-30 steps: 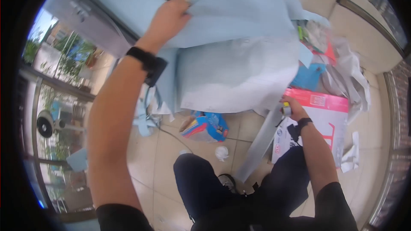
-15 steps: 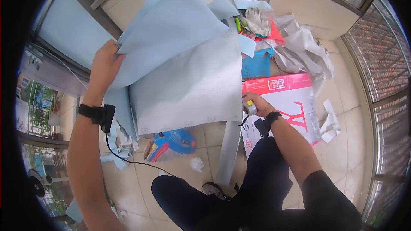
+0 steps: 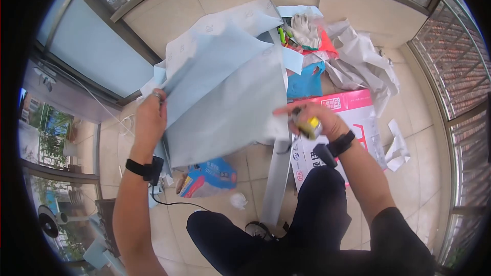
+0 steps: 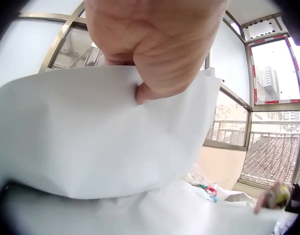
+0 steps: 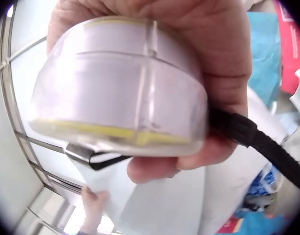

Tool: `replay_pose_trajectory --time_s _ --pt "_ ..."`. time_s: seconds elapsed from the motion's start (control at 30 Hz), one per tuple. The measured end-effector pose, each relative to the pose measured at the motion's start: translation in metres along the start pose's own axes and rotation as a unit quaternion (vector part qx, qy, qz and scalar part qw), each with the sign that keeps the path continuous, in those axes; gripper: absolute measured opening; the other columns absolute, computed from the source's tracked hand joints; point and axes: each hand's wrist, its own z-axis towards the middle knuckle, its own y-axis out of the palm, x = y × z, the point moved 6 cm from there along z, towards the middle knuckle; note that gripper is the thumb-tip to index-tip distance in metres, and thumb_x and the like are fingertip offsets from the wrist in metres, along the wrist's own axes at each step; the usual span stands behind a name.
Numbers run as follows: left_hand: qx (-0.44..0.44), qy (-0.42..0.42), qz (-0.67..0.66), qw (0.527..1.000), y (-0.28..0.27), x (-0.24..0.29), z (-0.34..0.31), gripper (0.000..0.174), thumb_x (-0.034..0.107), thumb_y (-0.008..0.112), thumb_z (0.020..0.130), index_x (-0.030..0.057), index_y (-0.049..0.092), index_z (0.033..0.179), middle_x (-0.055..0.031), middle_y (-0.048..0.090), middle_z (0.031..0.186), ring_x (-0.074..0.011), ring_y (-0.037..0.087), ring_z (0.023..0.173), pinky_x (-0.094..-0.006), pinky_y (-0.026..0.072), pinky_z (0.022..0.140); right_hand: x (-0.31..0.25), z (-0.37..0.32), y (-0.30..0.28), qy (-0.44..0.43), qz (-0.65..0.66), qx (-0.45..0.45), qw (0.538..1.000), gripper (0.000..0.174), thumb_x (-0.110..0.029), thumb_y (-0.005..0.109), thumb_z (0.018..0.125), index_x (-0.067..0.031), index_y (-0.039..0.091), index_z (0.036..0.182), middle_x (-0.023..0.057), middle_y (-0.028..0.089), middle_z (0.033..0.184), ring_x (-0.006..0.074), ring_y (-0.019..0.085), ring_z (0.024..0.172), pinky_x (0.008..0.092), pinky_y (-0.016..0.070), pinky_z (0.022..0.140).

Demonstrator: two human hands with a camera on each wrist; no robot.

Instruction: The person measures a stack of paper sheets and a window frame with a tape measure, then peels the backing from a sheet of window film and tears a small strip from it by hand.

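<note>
In the head view my left hand [image 3: 151, 121] pinches the left edge of a large pale blue sheet [image 3: 204, 66], its thumb over the edge in the left wrist view. The sheet is folded over, and its grey-white underside [image 3: 225, 117] shows toward me with faint printed numbers near its border. My right hand [image 3: 327, 117] grips a tape measure [image 3: 310, 127] beside the sheet's right edge, index finger pointing toward the sheet. In the right wrist view the rounded tape measure case [image 5: 115, 88] has yellow bands, a metal clip [image 5: 91, 159] and a black strap [image 5: 267, 139].
A pink and white box [image 3: 353, 99] lies on the tiled floor at the right, beside a long grey strip [image 3: 276, 189]. Behind are gloves [image 3: 307, 30], a blue bag [image 3: 305, 82] and crumpled wrapping [image 3: 353, 53]. A blue plastic packet [image 3: 212, 176] lies before the sheet.
My left hand has come down and toward me, drawing the sheet's raised part lower and baring more numbered sheet behind. My right hand has turned the tape measure and stretched out its index finger.
</note>
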Motion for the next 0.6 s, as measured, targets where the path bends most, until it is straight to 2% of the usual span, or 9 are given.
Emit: replay_pose_trajectory --time_s 0.07,0.2,0.23,0.33,0.4,0.47,0.5,0.53,0.6 --pt "-0.001 0.021 -0.025 0.999 0.013 -0.001 -0.015 0.019 0.0 0.06 0.086 0.0036 0.056 0.105 -0.0218 0.063 0.087 -0.0412 0.063 0.08 -0.0407 0.0491 0.071 -0.041 0.013 0.019 -0.073 0.031 0.005 0.997 0.067 -0.028 0.059 0.075 0.0102 0.052 0.131 0.0162 0.061 0.071 0.0192 0.06 0.063 0.0268 0.0454 0.056" --pt "0.001 -0.017 -0.113 0.993 0.032 0.003 -0.032 0.018 -0.001 0.056 0.086 0.0061 0.058 0.102 -0.0185 0.063 0.081 -0.0359 0.063 0.072 -0.0409 0.0476 0.062 -0.087 0.053 0.036 -0.09 0.058 -0.021 0.994 0.06 -0.023 0.059 0.077 0.008 0.054 0.129 0.0191 0.062 0.106 0.0223 0.062 0.065 0.03 0.0488 0.057" --pt "-0.045 -0.078 -0.13 0.987 0.037 0.001 -0.035 0.021 0.004 0.06 0.085 0.0053 0.058 0.106 -0.0199 0.064 0.088 -0.036 0.065 0.078 -0.0404 0.0485 0.066 -0.092 0.063 0.037 -0.09 0.062 -0.024 0.994 0.06 -0.023 0.059 0.077 0.008 0.054 0.129 0.0191 0.062 0.106 0.0223 0.062 0.065 0.03 0.0488 0.057" --pt "-0.034 -0.031 -0.17 0.984 0.032 0.021 -0.041 0.03 0.01 0.064 0.085 0.0025 0.056 0.112 -0.022 0.064 0.096 -0.0374 0.065 0.086 -0.0407 0.0497 0.073 -0.098 0.081 0.043 -0.077 0.073 -0.04 0.994 0.057 -0.021 0.057 0.079 0.0071 0.055 0.128 0.0172 0.062 0.114 0.0229 0.062 0.065 0.0314 0.0504 0.058" --pt "0.011 0.03 -0.132 0.991 0.041 0.025 -0.045 0.037 0.014 0.066 0.084 -0.0003 0.054 0.116 -0.024 0.064 0.101 -0.0402 0.063 0.092 -0.0416 0.0498 0.079 -0.098 0.086 0.046 -0.068 0.082 -0.024 0.994 0.057 -0.021 0.057 0.078 0.0066 0.055 0.128 0.0178 0.061 0.117 0.0231 0.062 0.066 0.0315 0.0507 0.059" --pt "0.055 0.0 -0.061 0.997 0.05 0.018 -0.046 0.036 0.015 0.064 0.088 -0.0002 0.053 0.118 -0.0239 0.065 0.102 -0.0404 0.065 0.091 -0.043 0.05 0.077 -0.094 0.086 0.046 -0.078 0.091 -0.067 0.99 0.058 -0.021 0.057 0.08 0.0055 0.053 0.13 0.0184 0.058 0.123 0.0224 0.062 0.069 0.0308 0.0507 0.061" --pt "-0.031 -0.115 -0.057 0.991 0.053 0.011 -0.039 0.036 0.013 0.065 0.087 -0.0004 0.054 0.118 -0.0254 0.065 0.104 -0.0437 0.063 0.095 -0.0452 0.0503 0.08 -0.094 0.08 0.046 -0.11 0.087 -0.079 0.987 0.058 -0.021 0.057 0.08 0.0044 0.053 0.132 0.0191 0.056 0.127 0.0219 0.062 0.071 0.0303 0.0507 0.062" --pt "-0.03 -0.12 -0.052 0.991 0.049 0.004 -0.032 0.036 0.013 0.065 0.087 -0.0004 0.054 0.118 -0.0254 0.065 0.104 -0.0437 0.063 0.095 -0.0452 0.0503 0.08 -0.094 0.073 0.044 -0.142 0.081 -0.092 0.982 0.058 -0.02 0.056 0.081 0.0033 0.052 0.133 0.0199 0.054 0.13 0.0214 0.062 0.072 0.0298 0.0506 0.064" --pt "0.016 -0.056 -0.018 0.998 0.033 -0.006 -0.017 0.036 0.01 0.065 0.087 0.0012 0.053 0.119 -0.0254 0.067 0.102 -0.0436 0.064 0.095 -0.0446 0.0507 0.079 -0.079 0.056 0.018 -0.161 0.099 -0.008 0.982 0.057 -0.019 0.055 0.083 -0.0002 0.049 0.136 0.0234 0.057 0.127 0.0217 0.062 0.073 0.0297 0.0511 0.065"
